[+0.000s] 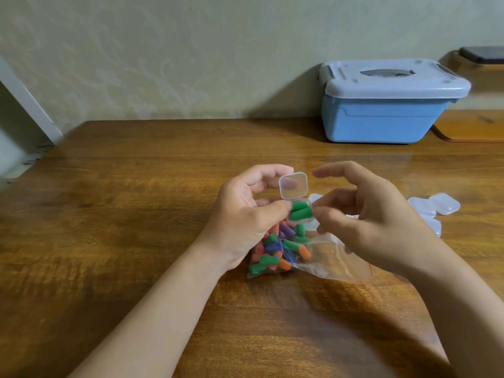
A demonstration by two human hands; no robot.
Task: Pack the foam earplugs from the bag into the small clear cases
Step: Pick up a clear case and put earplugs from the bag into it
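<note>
My left hand (246, 214) holds a small clear case (296, 200) between thumb and fingers, its lid standing open. Two green earplugs (300, 211) lie inside its base. My right hand (368, 214) hovers just right of the case with fingers loosely curled, thumb and fingertips close to the case's right edge; I cannot tell if they touch it. Below both hands a clear plastic bag (324, 260) lies on the table, holding several green, orange, purple and blue earplugs (275, 252).
Several more small clear cases (433, 211) lie on the wooden table (122, 214) right of my right hand. A blue storage box with a grey lid (387, 105) stands at the back right against the wall. A wooden shelf (474, 126) sits beyond it.
</note>
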